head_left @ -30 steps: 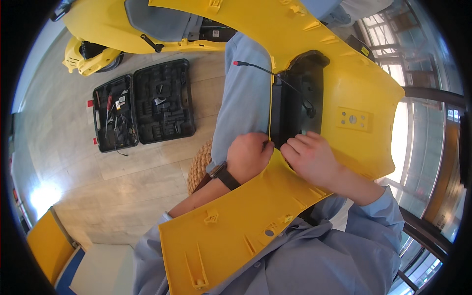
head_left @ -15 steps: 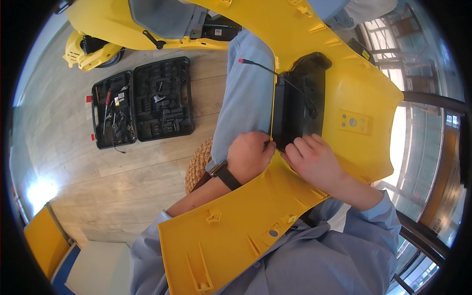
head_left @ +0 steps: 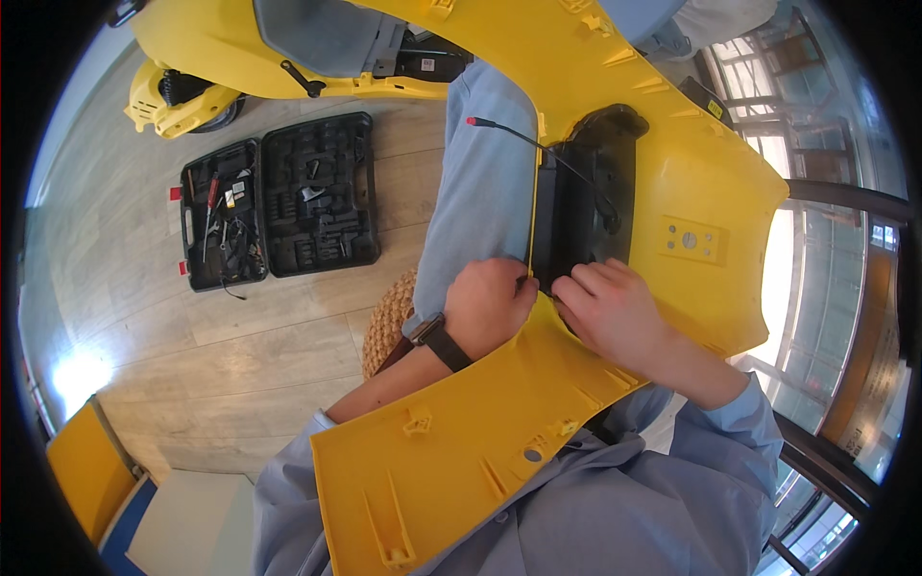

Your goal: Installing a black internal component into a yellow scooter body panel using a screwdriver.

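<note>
A large curved yellow plastic panel point(head_left: 451, 432) lies across my lap, its ribbed side toward me. Set into its middle is a black plastic housing point(head_left: 586, 206), from which a thin black cable point(head_left: 519, 134) with a red tip sticks out to the left. My left hand point(head_left: 488, 302), wearing a dark watch on its wrist, is closed on the panel's edge at the housing's near left corner. Just right of it, the curled fingers of my right hand point(head_left: 605, 302) press at the housing's near end. Whatever lies under those fingertips is hidden.
On the wood floor to the left lies an opened black tool case point(head_left: 322, 192) holding a red-handled screwdriver and small parts. A yellow scooter point(head_left: 192, 38) with a grey section stands beyond it. A woven stool point(head_left: 389, 322) shows beside my leg; glass panes rise at the right.
My right fingers have shifted very slightly at the housing's near end. The left hand and the panel stay practically where they were.
</note>
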A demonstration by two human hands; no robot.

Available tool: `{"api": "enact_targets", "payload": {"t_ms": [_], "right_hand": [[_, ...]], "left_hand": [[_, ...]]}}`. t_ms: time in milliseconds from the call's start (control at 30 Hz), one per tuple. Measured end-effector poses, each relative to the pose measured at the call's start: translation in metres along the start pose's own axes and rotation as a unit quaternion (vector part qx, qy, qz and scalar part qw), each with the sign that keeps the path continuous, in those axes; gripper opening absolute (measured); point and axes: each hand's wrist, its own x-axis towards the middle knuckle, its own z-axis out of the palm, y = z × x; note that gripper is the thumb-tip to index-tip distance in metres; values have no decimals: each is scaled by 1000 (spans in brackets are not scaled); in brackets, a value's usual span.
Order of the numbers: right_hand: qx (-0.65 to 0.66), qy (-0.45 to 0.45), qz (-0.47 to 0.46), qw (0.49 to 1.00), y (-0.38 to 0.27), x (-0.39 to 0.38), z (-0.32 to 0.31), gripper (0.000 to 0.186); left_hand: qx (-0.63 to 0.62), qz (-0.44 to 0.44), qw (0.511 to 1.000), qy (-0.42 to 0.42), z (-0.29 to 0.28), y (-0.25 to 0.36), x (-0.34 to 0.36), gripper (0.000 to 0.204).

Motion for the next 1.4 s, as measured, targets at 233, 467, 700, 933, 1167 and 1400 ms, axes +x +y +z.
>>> {"api": "enact_targets", "payload": {"t_ms": [233, 467, 700, 933, 1167, 1400], "right_hand": [[-87, 11, -12, 996, -3, 0, 0, 11], [-86, 29, -20, 996, -4, 1, -3, 11], [-86, 11, -36, 996, -1, -1, -5, 9], [-2, 50, 23, 998, 2, -6, -3, 16], [-3, 53, 15, 998, 3, -7, -4, 15], [18, 72, -6, 997, 9, -11, 2, 15]], "left_hand": [[-4, 3, 1000, 1, -1, 1, 1, 23], [-6, 10, 1000, 5, -1, 1, 0, 22], [-10, 13, 1000, 7, -1, 0, 0, 21], [-6, 7, 1000, 14, 0, 1, 0, 22], [-4, 3, 1000, 4, -1, 1, 1, 23], [-5, 12, 1000, 5, 0, 0, 0, 22]]}}
